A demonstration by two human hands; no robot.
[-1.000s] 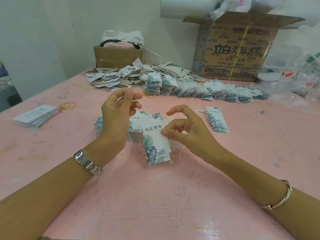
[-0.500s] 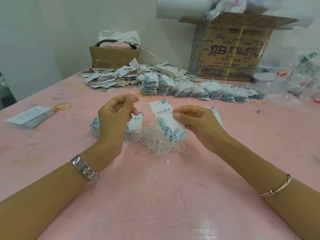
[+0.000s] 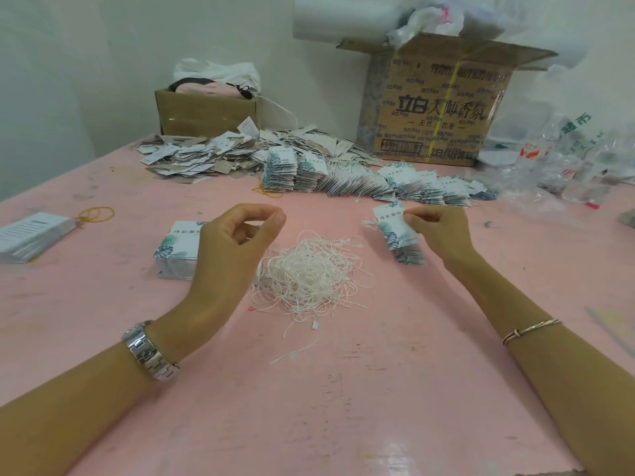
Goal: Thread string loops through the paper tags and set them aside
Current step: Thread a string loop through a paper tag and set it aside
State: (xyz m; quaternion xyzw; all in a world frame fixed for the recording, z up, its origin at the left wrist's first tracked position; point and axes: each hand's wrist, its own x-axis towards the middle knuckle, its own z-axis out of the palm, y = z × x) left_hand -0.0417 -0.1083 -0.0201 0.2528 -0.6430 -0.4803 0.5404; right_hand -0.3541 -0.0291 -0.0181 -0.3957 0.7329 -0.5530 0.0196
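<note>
- The pink worktop (image 3: 343, 407) stood against a white wall, with a large printed carton (image 3: 436, 111) and a small open box (image 3: 202, 111) at its far edge.
- A loose heap of tags (image 3: 206, 156) lay before the small box. Beside it, a long row of strung tags (image 3: 360, 183) was fanned out towards the carton.
- A tangle of white string loops (image 3: 309, 273) sat in the middle of the worktop, between the two hands.
- The left hand (image 3: 233, 249) hovered over a stack of leaf-print tags (image 3: 178, 249). Its fingers were loosely curled, thumb and forefinger apart, with nothing seen in its grasp.
- The right hand (image 3: 439, 231) pinched a paper tag (image 3: 391, 223) at its right edge, held tilted, just above a small pile of like tags (image 3: 409, 252) on the worktop.
- A white string end (image 3: 369, 222) showed at that tag's left edge.
- A yellow rubber band (image 3: 96, 214) and a stack of white cards (image 3: 31, 235) lay at the far left.
- The left wrist bore a metal watch (image 3: 149, 350), the right wrist a thin bracelet (image 3: 529, 329).
</note>
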